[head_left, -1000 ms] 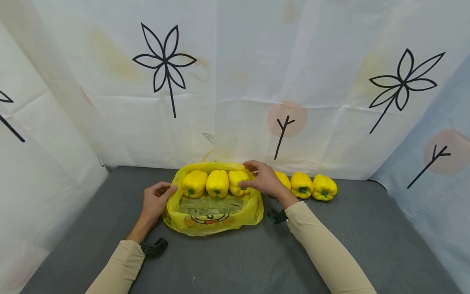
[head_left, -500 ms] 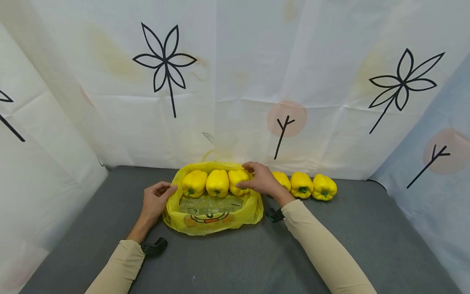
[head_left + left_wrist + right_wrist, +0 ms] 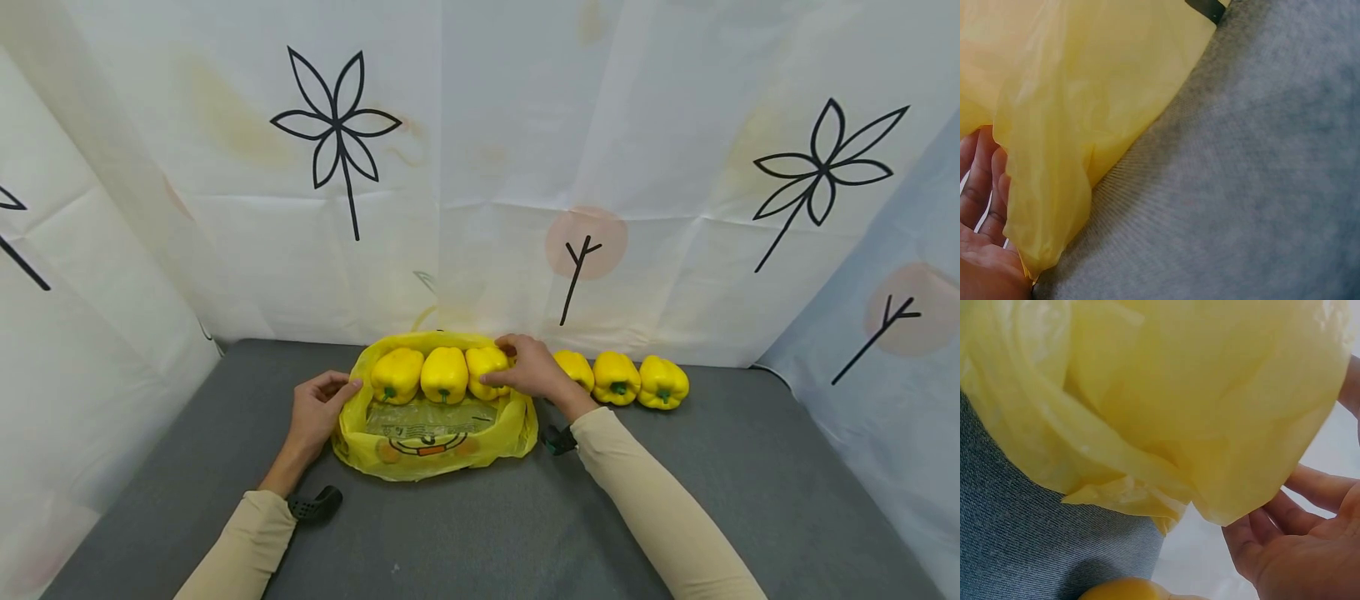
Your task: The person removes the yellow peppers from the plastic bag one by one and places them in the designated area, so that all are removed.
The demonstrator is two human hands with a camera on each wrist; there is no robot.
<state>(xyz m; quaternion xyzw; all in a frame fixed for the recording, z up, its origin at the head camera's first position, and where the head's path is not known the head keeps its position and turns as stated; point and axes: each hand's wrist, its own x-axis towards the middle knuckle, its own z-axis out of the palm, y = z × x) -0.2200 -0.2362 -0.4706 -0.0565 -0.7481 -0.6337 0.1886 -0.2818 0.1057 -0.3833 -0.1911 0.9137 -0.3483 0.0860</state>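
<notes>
A yellow plastic bag lies with its mouth spread wide, its front rim folded down. Inside, three yellow bell peppers sit in a row: a left one, a middle one and a right one. My left hand holds the bag's left rim, thumb at the edge; the left wrist view shows its fingers beside the hanging plastic. At the right rim, my right hand holds the plastic, thumb over the right pepper and other fingers outside. Whether the thumb presses that pepper is unclear.
More yellow bell peppers stand in a row right of the bag, the nearest partly behind my right hand. The dark grey table ends at a pale printed cloth backdrop.
My right hand and forearm have shifted very slightly left along the bag's rim. The left hand, the bag and the peppers look unmoved.
</notes>
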